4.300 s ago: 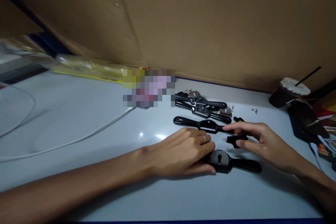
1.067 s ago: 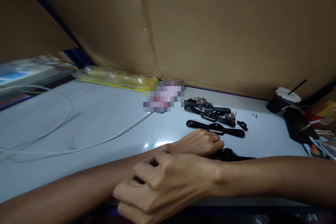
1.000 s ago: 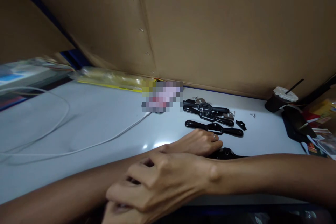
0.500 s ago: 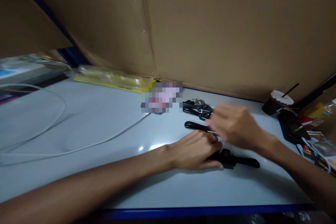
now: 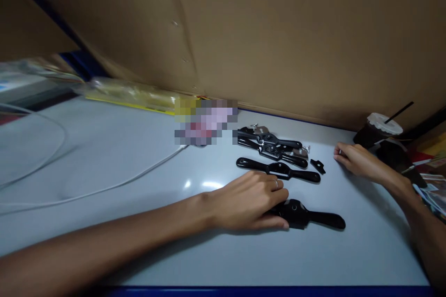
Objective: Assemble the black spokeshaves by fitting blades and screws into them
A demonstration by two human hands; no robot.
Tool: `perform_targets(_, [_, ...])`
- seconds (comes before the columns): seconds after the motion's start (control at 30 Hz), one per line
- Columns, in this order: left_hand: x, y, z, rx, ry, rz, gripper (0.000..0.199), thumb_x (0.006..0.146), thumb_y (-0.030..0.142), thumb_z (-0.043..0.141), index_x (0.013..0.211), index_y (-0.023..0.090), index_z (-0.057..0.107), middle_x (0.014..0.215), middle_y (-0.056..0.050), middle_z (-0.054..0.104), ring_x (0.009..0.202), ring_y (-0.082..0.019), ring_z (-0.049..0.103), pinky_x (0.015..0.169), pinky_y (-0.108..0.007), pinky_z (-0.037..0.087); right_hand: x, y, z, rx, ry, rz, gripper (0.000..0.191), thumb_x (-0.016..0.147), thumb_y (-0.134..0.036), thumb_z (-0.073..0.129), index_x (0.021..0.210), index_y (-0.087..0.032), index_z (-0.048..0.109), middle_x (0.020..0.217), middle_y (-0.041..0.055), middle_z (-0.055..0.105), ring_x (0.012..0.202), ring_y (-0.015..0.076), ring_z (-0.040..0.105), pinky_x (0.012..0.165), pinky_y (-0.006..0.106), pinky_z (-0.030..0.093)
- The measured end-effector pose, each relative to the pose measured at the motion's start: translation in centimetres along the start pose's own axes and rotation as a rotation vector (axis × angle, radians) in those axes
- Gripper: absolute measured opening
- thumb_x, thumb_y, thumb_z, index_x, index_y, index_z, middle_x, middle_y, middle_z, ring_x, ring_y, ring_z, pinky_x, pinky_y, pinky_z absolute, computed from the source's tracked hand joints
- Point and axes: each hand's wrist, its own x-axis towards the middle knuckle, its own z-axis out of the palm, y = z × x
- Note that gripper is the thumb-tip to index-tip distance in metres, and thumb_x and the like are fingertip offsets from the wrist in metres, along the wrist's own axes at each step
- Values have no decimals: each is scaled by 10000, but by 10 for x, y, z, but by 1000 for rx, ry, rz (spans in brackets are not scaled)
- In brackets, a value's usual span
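My left hand (image 5: 249, 202) is wrapped around the left end of a black spokeshave (image 5: 294, 213) that lies on the white table (image 5: 167, 260). Its right handle sticks out past my thumb. My right hand (image 5: 355, 160) rests on the table farther right, fingers curled in and fingertips together; whatever may be between them is hidden. Between the hands lies a small black winged plate (image 5: 318, 166). Just beyond my left hand is a second spokeshave body (image 5: 278, 170) with an open slot. Behind it, more spokeshaves (image 5: 270, 149) lie close together with small silver screws (image 5: 306, 149) and loose metal blades.
A lidded cup with a black straw (image 5: 385, 124) stands at the back right, near dark items and papers. A blurred-out phone-like object (image 5: 209, 123) with a white cable (image 5: 153, 167) lies at the back, beside a plastic-wrapped yellow roll (image 5: 132, 95). A brown cardboard wall (image 5: 296, 46) rises behind.
My right hand has moved right, away from above the spokeshaves, uncovering them and the small winged plate. My left hand stays on the near spokeshave. The view has shifted slightly.
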Motion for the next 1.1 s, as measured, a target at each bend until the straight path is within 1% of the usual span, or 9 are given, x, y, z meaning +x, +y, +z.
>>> perform_targets(0.17, [0, -1, -1, -19, 20, 22, 377, 1002, 521, 554, 834, 184, 572, 779, -16, 626, 659, -165, 553, 570, -316, 363, -14, 2, -4, -33, -96, 14, 184, 843, -134, 507, 958, -188, 641, 745, 44, 661, 669, 179, 580, 633, 281, 357])
perform_targets(0.27, [0, -1, 0, -21, 38, 27, 372, 1017, 502, 539, 832, 181, 573, 776, -14, 617, 663, -161, 546, 583, -310, 373, -19, -8, -3, -153, -69, 59, 171, 838, -152, 513, 917, -170, 664, 757, 77, 657, 646, 186, 573, 608, 304, 320])
perform_targets(0.37, [-1, -1, 1, -22, 48, 26, 371, 1025, 492, 527, 832, 179, 579, 783, -14, 616, 657, -154, 540, 585, -305, 380, -23, -25, -8, -192, 22, 60, 202, 879, -170, 481, 878, -163, 682, 742, 96, 661, 633, 195, 580, 599, 316, 312])
perform_targets(0.5, [-1, -1, 3, -14, 55, 28, 368, 1022, 493, 532, 836, 180, 585, 777, -14, 612, 644, -157, 537, 567, -311, 374, -35, -57, -22, 106, 212, -82, 250, 921, -167, 452, 949, -191, 700, 829, 78, 725, 707, 192, 642, 651, 298, 408])
perform_targets(0.57, [-1, -1, 3, -17, 61, 32, 369, 1023, 494, 530, 837, 180, 587, 769, -16, 610, 643, -159, 540, 559, -315, 371, -44, -77, -25, 310, 239, -183, 234, 943, -198, 471, 980, -215, 701, 842, 47, 741, 686, 173, 650, 647, 284, 445])
perform_targets(0.67, [0, -1, 2, -23, 61, 34, 371, 1028, 488, 521, 834, 180, 592, 763, -22, 616, 651, -161, 549, 564, -316, 378, -56, -106, -18, 516, 218, -315, 216, 966, -195, 490, 1006, -231, 699, 876, 23, 758, 702, 154, 671, 649, 267, 481])
perform_targets(0.77, [0, -2, 1, -29, 65, 31, 369, 1028, 491, 521, 847, 179, 599, 761, -27, 625, 653, -162, 556, 572, -314, 387, -61, -122, -5, 635, 163, -397, 221, 977, -164, 477, 1057, -217, 676, 905, 21, 754, 730, 139, 674, 656, 254, 492])
perform_targets(0.9, [-1, -3, 3, -26, 56, 35, 364, 1019, 504, 536, 889, 174, 615, 780, -31, 638, 683, -171, 579, 590, -317, 405, -61, -127, 6, 659, 77, -434, 174, 970, -135, 467, 1017, -202, 621, 856, 1, 704, 688, 116, 621, 642, 240, 467])
perform_targets(1.1, [0, -2, 2, -30, 64, 41, 363, 1023, 497, 534, 878, 172, 607, 768, -29, 634, 677, -170, 573, 585, -320, 393, -62, -133, 6, 685, 44, -393, 150, 891, -85, 478, 910, -209, 560, 676, -60, 564, 540, 87, 466, 534, 213, 369])
